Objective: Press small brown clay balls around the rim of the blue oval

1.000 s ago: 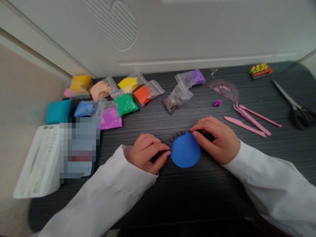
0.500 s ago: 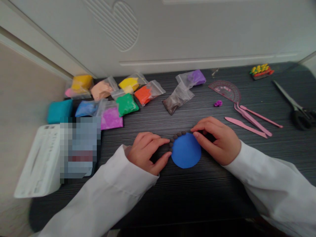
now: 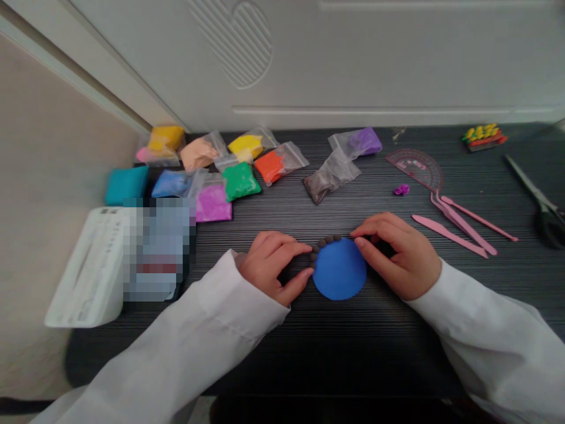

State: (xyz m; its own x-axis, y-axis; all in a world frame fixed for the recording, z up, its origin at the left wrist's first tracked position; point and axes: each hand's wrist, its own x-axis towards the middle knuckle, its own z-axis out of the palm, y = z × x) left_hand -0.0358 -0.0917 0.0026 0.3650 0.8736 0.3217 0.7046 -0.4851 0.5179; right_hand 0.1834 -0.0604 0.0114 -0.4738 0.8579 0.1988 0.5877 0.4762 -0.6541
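Black stripy tabletop, round blue piece, little dark lumps along its edge, small bright bags, pink tools, scissors

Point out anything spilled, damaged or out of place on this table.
Nothing looks spilled or damaged around the blue disc. The small purple lump near the protractor looks slightly stray, lying loose and unbagged. The pixelated patch at the picture's left can't be judged.

Disc plain blue; balls dark grey; tabletop black, finely striped; sleeves white.
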